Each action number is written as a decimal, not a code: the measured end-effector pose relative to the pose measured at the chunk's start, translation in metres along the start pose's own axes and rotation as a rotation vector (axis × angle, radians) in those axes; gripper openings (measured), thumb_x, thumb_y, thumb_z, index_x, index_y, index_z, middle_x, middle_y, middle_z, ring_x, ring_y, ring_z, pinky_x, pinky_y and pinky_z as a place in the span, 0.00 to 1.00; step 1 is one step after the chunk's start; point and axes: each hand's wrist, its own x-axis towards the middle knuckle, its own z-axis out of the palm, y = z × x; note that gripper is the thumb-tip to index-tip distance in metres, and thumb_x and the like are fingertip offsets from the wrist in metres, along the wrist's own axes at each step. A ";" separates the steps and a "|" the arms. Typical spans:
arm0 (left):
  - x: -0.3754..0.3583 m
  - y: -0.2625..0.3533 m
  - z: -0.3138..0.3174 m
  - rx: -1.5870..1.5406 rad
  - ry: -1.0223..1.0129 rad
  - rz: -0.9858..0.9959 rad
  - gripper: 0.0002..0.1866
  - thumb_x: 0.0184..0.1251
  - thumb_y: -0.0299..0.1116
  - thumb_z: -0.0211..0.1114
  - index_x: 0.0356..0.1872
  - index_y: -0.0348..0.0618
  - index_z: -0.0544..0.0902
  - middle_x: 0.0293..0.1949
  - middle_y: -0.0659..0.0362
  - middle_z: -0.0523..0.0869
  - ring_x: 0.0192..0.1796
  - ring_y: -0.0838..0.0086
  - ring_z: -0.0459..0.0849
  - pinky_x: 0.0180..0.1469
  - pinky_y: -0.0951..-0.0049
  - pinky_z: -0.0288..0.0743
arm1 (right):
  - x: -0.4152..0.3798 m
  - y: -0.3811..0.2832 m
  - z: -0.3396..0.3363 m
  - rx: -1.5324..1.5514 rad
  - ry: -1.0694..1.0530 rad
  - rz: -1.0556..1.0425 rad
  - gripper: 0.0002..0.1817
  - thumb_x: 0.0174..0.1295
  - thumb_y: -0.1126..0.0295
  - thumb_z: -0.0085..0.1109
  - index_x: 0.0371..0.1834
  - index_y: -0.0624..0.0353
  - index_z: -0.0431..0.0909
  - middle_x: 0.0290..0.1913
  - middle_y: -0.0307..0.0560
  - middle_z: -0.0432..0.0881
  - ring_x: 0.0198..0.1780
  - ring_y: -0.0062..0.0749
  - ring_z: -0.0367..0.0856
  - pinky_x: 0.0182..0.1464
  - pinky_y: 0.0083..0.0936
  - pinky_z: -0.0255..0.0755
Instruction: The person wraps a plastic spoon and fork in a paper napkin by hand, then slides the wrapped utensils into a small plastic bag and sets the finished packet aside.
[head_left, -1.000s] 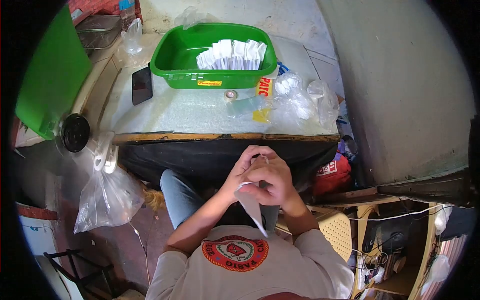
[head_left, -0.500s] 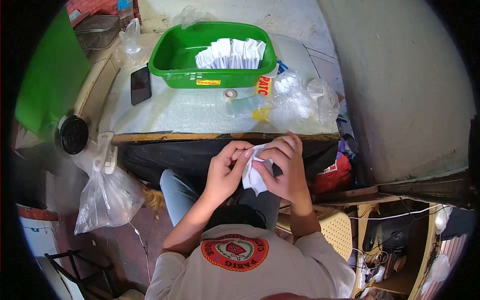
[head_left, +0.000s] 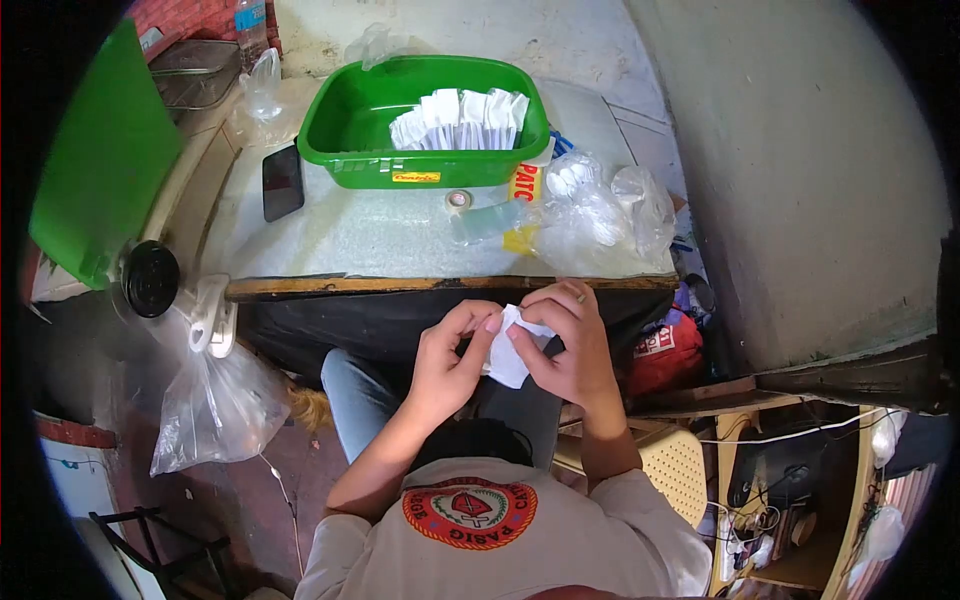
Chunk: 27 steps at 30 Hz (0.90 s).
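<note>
White paper piece, creased, in the pinch of left hand and right hand: hangs over the lap, just short of the wooden front edge of the table, clamped on its left side by left thumb and fingers and held at its right by right thumb and curled fingers. Beyond, on the same table, green plastic basin with a close-packed row of white paper strips inside. Around it, roll of tape just in front, black smartphone lying to the left, clear plastic bags heaped to the right.
</note>
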 end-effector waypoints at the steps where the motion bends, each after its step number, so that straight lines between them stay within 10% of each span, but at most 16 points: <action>1: 0.001 0.001 -0.001 -0.005 0.000 -0.010 0.06 0.70 0.25 0.61 0.43 0.33 0.80 0.35 0.55 0.86 0.41 0.80 0.84 0.47 0.77 0.76 | -0.001 -0.001 0.000 0.006 -0.013 0.019 0.10 0.48 0.73 0.69 0.31 0.57 0.77 0.38 0.43 0.81 0.44 0.43 0.78 0.60 0.41 0.65; 27: 0.005 -0.005 -0.001 -0.246 -0.104 -0.035 0.05 0.73 0.23 0.58 0.45 0.35 0.78 0.39 0.62 0.84 0.41 0.85 0.79 0.45 0.83 0.71 | -0.008 0.010 0.010 0.367 0.078 0.151 0.08 0.53 0.79 0.67 0.31 0.62 0.75 0.32 0.49 0.81 0.34 0.39 0.81 0.39 0.28 0.74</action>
